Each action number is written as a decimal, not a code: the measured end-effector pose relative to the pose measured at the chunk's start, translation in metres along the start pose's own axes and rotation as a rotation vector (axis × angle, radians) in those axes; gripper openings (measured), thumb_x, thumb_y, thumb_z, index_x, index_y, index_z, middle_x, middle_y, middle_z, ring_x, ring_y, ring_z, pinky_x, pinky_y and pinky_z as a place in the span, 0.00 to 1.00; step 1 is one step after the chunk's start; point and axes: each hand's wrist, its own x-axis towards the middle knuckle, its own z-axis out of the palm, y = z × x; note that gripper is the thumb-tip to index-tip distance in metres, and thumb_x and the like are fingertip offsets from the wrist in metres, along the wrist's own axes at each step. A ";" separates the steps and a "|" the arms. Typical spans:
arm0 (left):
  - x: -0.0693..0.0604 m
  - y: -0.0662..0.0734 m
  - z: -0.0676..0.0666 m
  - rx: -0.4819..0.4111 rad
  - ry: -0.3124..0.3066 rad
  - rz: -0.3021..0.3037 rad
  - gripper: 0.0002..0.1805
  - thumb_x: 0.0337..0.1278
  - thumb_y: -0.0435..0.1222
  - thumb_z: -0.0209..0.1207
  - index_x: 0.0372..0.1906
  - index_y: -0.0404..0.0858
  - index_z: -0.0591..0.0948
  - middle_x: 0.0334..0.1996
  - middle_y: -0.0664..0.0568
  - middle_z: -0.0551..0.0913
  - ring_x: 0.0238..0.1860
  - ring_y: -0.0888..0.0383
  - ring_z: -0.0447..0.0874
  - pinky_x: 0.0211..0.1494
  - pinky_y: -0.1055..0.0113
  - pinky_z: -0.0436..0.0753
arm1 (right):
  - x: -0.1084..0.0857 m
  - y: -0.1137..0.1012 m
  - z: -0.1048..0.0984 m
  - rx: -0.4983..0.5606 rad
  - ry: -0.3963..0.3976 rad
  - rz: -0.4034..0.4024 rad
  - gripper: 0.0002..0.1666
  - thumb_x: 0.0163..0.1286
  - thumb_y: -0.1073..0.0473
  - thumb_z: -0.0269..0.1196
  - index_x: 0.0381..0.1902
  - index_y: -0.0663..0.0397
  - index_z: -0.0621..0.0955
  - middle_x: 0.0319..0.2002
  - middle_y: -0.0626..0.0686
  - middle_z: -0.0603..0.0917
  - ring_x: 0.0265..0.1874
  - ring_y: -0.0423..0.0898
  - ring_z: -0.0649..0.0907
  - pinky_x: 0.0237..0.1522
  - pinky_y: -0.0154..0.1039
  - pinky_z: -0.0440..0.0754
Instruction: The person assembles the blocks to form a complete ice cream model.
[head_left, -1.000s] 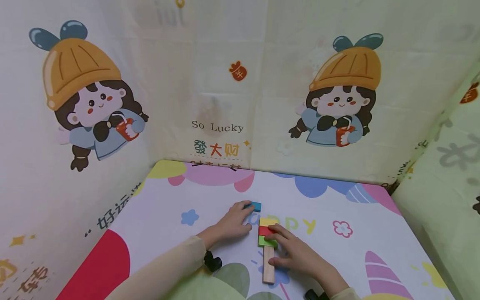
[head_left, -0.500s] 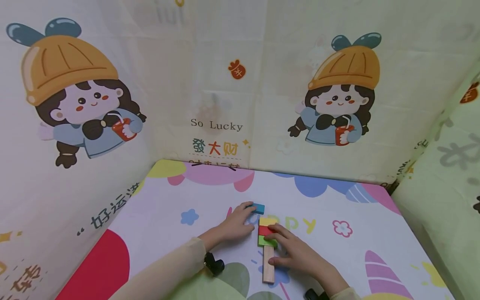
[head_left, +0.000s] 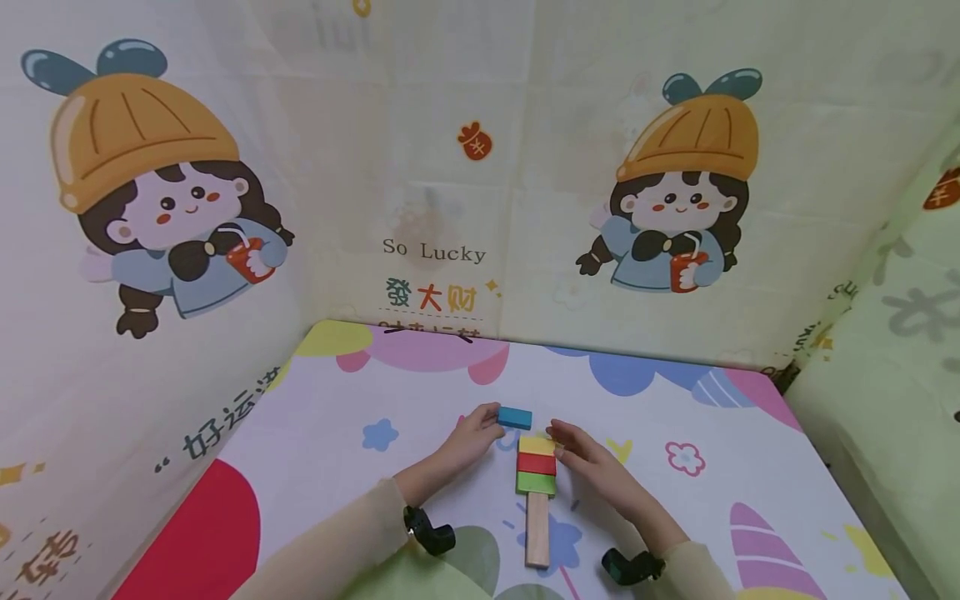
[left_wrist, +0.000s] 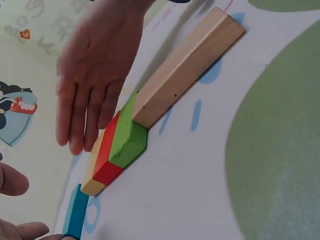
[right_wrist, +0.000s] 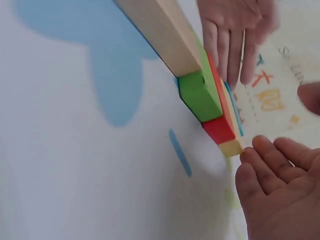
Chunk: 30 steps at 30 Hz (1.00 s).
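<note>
A blue block (head_left: pixel 515 418) lies at the far end of a line of blocks, slightly apart from the yellow block (head_left: pixel 537 445). Behind yellow come a red block (head_left: pixel 537 463) and a green block (head_left: pixel 536 482), pressed side by side, then a long plain wooden block (head_left: pixel 537 531) running toward the viewer. My left hand (head_left: pixel 472 437) touches the blue block's left end with extended fingertips, also seen low in the left wrist view. Beside the yellow block's right end is my right hand (head_left: pixel 596 467); its fingers (right_wrist: pixel 257 170) are loosely extended, grip nothing, and reach the yellow block's corner.
A printed white tablecloth (head_left: pixel 435 392) covers the table. Patterned cloth walls (head_left: pixel 525 208) rise behind it and at both sides. A black wrist camera (head_left: pixel 429 531) sits on the left wrist and another (head_left: pixel 632 567) on the right.
The blue block has shifted right and slightly nearer, the left hand with it. My right hand has left the green and red blocks and moved up to the right of the yellow one.
</note>
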 end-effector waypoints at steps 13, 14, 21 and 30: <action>0.004 -0.006 0.006 -0.052 -0.037 0.006 0.30 0.75 0.41 0.53 0.75 0.33 0.67 0.73 0.39 0.72 0.75 0.42 0.70 0.75 0.45 0.70 | 0.024 0.014 -0.011 0.271 -0.069 0.062 0.34 0.83 0.60 0.44 0.83 0.54 0.55 0.80 0.57 0.64 0.80 0.56 0.63 0.77 0.48 0.65; 0.004 -0.007 0.006 -0.067 -0.045 0.007 0.30 0.75 0.41 0.53 0.75 0.33 0.67 0.73 0.39 0.72 0.75 0.42 0.70 0.75 0.45 0.70 | 0.024 0.015 -0.012 0.288 -0.073 0.064 0.34 0.83 0.60 0.44 0.83 0.54 0.55 0.80 0.57 0.64 0.80 0.55 0.63 0.76 0.46 0.66; 0.009 -0.009 0.006 -0.157 -0.095 -0.013 0.30 0.75 0.40 0.52 0.75 0.33 0.67 0.74 0.39 0.71 0.76 0.43 0.68 0.76 0.47 0.70 | 0.026 0.020 -0.015 0.448 -0.089 0.068 0.36 0.81 0.64 0.41 0.83 0.58 0.51 0.82 0.60 0.58 0.81 0.56 0.60 0.72 0.38 0.69; 0.013 -0.016 0.003 -0.305 -0.171 -0.047 0.30 0.77 0.37 0.49 0.78 0.32 0.63 0.77 0.38 0.66 0.80 0.44 0.61 0.78 0.49 0.66 | 0.024 0.024 -0.017 0.545 -0.082 0.060 0.34 0.83 0.63 0.38 0.83 0.60 0.50 0.82 0.61 0.58 0.80 0.56 0.61 0.71 0.37 0.69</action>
